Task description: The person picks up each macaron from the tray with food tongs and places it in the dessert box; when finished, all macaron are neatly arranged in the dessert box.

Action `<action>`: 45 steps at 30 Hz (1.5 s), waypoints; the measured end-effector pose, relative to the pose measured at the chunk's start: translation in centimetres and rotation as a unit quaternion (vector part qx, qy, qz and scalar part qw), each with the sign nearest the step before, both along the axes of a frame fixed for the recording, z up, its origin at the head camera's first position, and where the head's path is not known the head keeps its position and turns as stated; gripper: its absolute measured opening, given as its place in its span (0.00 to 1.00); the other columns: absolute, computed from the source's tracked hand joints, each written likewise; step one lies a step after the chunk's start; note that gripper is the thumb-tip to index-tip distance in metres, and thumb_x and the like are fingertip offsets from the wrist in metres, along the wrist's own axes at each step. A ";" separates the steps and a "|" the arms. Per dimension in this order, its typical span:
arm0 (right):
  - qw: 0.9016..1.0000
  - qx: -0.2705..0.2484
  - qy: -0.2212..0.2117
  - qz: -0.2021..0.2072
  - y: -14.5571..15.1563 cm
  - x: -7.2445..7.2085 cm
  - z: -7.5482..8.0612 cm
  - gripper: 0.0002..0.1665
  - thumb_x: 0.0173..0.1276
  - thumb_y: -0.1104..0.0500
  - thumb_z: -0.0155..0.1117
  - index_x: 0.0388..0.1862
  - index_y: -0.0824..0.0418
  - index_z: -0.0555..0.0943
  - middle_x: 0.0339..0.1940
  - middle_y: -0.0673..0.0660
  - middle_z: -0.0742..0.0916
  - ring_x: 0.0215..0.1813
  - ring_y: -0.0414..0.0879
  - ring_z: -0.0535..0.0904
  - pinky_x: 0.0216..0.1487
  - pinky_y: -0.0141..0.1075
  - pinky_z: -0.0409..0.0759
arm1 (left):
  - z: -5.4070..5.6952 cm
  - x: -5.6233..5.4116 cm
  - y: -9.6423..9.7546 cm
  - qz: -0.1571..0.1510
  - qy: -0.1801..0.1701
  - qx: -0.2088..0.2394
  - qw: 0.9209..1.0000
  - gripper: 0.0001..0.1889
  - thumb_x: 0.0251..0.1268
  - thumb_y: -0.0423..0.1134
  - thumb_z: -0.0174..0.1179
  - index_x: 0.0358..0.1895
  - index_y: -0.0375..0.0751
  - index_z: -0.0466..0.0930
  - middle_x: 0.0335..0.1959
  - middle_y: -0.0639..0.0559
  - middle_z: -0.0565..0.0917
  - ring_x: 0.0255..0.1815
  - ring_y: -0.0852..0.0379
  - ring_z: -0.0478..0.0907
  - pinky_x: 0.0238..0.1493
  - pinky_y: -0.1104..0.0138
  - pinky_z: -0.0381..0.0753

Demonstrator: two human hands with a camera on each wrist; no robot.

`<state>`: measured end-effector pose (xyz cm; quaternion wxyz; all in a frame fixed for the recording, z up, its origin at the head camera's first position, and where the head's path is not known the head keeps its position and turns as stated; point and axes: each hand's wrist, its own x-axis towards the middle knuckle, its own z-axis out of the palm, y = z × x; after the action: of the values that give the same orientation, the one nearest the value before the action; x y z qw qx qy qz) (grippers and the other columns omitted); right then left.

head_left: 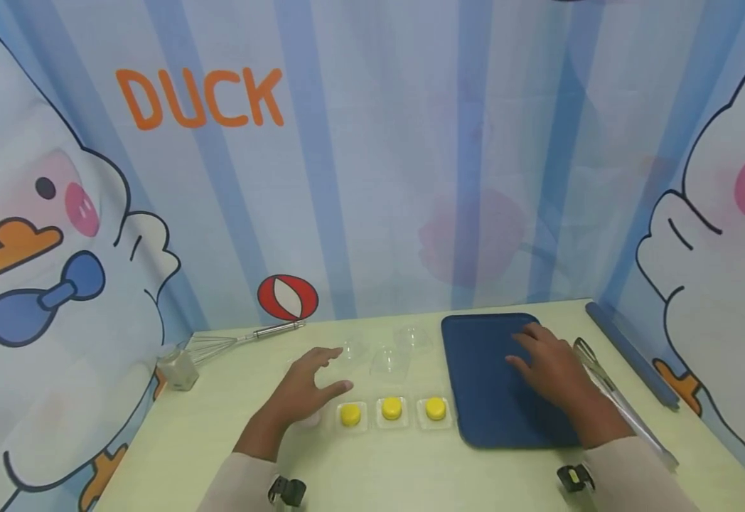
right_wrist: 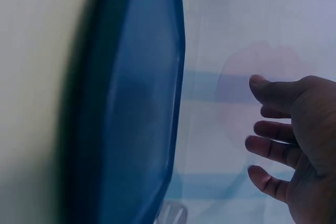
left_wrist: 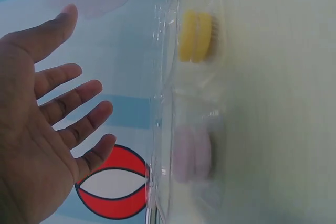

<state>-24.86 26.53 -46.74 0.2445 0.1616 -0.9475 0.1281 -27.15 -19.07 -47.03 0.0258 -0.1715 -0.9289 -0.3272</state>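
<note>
My left hand (head_left: 301, 387) hovers with parted, empty fingers over the left end of a row of macarons. Three yellow macarons (head_left: 392, 407) sit in clear square plastic bases (head_left: 435, 424). A pale pink macaron (left_wrist: 192, 153) stands at the row's left end, largely covered by my left wrist in the head view. Several clear plastic covers (head_left: 389, 363) lie behind the row, close to the left fingertips. Above the right part of a dark blue tray (head_left: 484, 384) is my right hand (head_left: 551, 363), its fingers spread and holding nothing. Bare tray surface shows below it.
Metal tongs (head_left: 635, 419) lie right of the tray, partly behind my right wrist. Farther right is a long blue-grey bar (head_left: 631, 355). A wire whisk (head_left: 244, 338) and a small pale block-shaped object (head_left: 178, 370) rest at the back left. A printed curtain (head_left: 379, 156) encloses the table.
</note>
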 end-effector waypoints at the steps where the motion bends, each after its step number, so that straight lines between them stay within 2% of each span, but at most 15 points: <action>1: 1.000 0.003 -0.006 0.008 -0.4 -0.3 0.2 0.27 0.71 0.56 0.79 0.63 0.70 0.86 0.60 0.70 0.86 0.57 0.66 0.86 0.52 0.64 0.85 | 0.2 -0.2 0.4 0.001 -0.004 -0.005 1.000 0.37 0.71 0.55 0.74 0.80 0.51 0.75 0.78 0.45 0.78 0.78 0.38 0.75 0.78 0.35 0.73; 4: 0.999 0.006 -0.038 0.029 -1.6 -1.3 0.9 0.27 0.74 0.55 0.77 0.65 0.69 0.85 0.63 0.71 0.85 0.59 0.67 0.86 0.56 0.64 0.85 | 0.4 -1.0 1.4 0.002 -0.008 -0.018 1.000 0.37 0.71 0.56 0.73 0.80 0.52 0.74 0.81 0.45 0.76 0.84 0.37 0.69 0.82 0.34 0.68; 9: 0.994 -0.006 -0.100 0.053 -3.4 -2.8 1.3 0.28 0.77 0.54 0.74 0.69 0.67 0.84 0.68 0.70 0.84 0.65 0.68 0.84 0.64 0.68 0.82 | 0.6 -2.4 3.1 -0.005 -0.001 -0.032 0.999 0.38 0.71 0.56 0.73 0.81 0.53 0.74 0.82 0.46 0.74 0.84 0.38 0.66 0.82 0.33 0.67; 15: 0.988 0.009 -0.135 0.072 -4.9 -4.5 1.4 0.31 0.78 0.52 0.72 0.73 0.67 0.81 0.74 0.73 0.81 0.71 0.71 0.81 0.69 0.69 0.79 | 0.4 -4.2 5.5 -0.021 -0.005 -0.037 0.999 0.39 0.71 0.58 0.72 0.81 0.52 0.73 0.83 0.46 0.73 0.86 0.37 0.63 0.85 0.31 0.58; 21: 0.975 -0.013 -0.200 0.098 -6.0 -6.7 1.6 0.34 0.81 0.51 0.69 0.77 0.67 0.77 0.79 0.75 0.76 0.79 0.74 0.73 0.76 0.69 0.75 | -0.2 -6.0 7.6 -0.019 -0.008 -0.080 0.997 0.40 0.71 0.60 0.71 0.82 0.50 0.73 0.83 0.48 0.73 0.86 0.37 0.62 0.83 0.32 0.60; 24: 0.968 -0.024 -0.225 0.113 -6.6 -8.2 1.7 0.34 0.81 0.53 0.69 0.77 0.70 0.76 0.77 0.74 0.79 0.78 0.73 0.75 0.76 0.66 0.76 | -0.7 -6.7 8.3 -0.015 -0.007 -0.107 0.994 0.41 0.71 0.61 0.71 0.82 0.49 0.72 0.83 0.48 0.73 0.86 0.37 0.62 0.83 0.33 0.61; 28: 0.961 -0.036 -0.249 0.115 -7.2 -10.1 1.9 0.34 0.79 0.54 0.71 0.75 0.73 0.76 0.71 0.73 0.84 0.73 0.70 0.80 0.73 0.62 0.81 | -0.7 -7.3 9.4 -0.012 -0.008 -0.122 0.992 0.41 0.71 0.63 0.69 0.82 0.48 0.72 0.82 0.46 0.75 0.84 0.36 0.64 0.81 0.33 0.63; 32: 0.955 -0.043 -0.271 0.112 -7.6 -11.3 1.9 0.35 0.78 0.54 0.72 0.75 0.73 0.76 0.69 0.73 0.84 0.71 0.69 0.81 0.71 0.61 0.82 | -0.6 -7.8 10.5 -0.013 -0.021 -0.114 0.993 0.43 0.72 0.64 0.68 0.83 0.47 0.70 0.82 0.43 0.74 0.83 0.34 0.65 0.80 0.31 0.62; 37: 0.946 -0.044 -0.301 0.117 -8.1 -12.3 1.7 0.37 0.79 0.53 0.71 0.78 0.72 0.74 0.72 0.73 0.83 0.72 0.68 0.80 0.72 0.62 0.81 | -0.7 -8.2 11.6 -0.010 -0.037 -0.120 0.992 0.44 0.73 0.65 0.67 0.85 0.48 0.67 0.82 0.41 0.74 0.83 0.33 0.64 0.80 0.30 0.61; 43: 0.946 -0.028 -0.302 0.117 -8.9 -12.9 1.3 0.37 0.78 0.53 0.72 0.77 0.72 0.75 0.71 0.72 0.84 0.73 0.68 0.80 0.73 0.62 0.80 | -0.6 -8.7 12.4 0.005 -0.038 -0.138 0.990 0.45 0.72 0.67 0.67 0.85 0.49 0.67 0.81 0.41 0.75 0.82 0.33 0.65 0.79 0.32 0.61; 45: 0.945 -0.027 -0.308 0.110 -9.1 -13.0 1.2 0.38 0.78 0.53 0.72 0.78 0.70 0.74 0.72 0.71 0.84 0.75 0.68 0.79 0.77 0.67 0.74 | -0.6 -8.9 12.6 0.012 -0.040 -0.143 0.989 0.46 0.72 0.67 0.67 0.86 0.50 0.66 0.81 0.41 0.75 0.81 0.33 0.66 0.79 0.32 0.61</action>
<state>-37.87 17.46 -45.52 -0.0702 0.2108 -0.9491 0.2231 -36.03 -6.52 -47.66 -0.0323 -0.1488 -0.9684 -0.1976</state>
